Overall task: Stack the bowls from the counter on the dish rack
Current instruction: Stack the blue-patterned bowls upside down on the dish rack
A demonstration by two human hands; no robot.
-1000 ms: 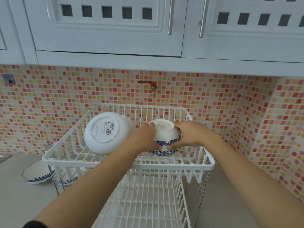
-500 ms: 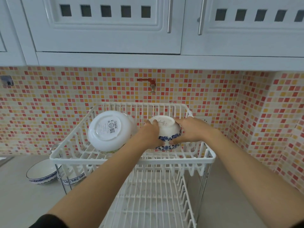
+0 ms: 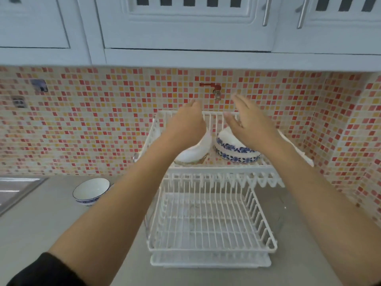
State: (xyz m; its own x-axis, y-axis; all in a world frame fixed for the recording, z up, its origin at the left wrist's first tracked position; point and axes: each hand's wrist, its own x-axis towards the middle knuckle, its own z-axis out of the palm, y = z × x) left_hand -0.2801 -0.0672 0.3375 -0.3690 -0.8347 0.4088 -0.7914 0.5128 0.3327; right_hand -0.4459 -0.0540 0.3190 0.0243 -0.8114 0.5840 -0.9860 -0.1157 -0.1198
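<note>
A white two-tier dish rack [image 3: 210, 247] stands on the grey counter. On its upper tier a blue-patterned bowl [image 3: 235, 150] lies upside down at the right, and a plain white bowl [image 3: 192, 152] leans on its side to its left, partly hidden by my left forearm. My left hand [image 3: 188, 122] and my right hand [image 3: 248, 125] hover above the upper tier, fingers apart, holding nothing. Another blue-rimmed bowl [image 3: 91, 191] sits upright on the counter left of the rack.
A steel sink edge [image 3: 18, 188] shows at far left. A red tap [image 3: 212, 89] sticks out of the mosaic wall behind the rack. White cabinets [image 3: 185, 23] hang overhead. The rack's lower tier holds nothing.
Both hands let go of the blue-patterned bowl and lifted off it; it now rests upside down on the upper tier. The view shifted, so the rack appears farther right.
</note>
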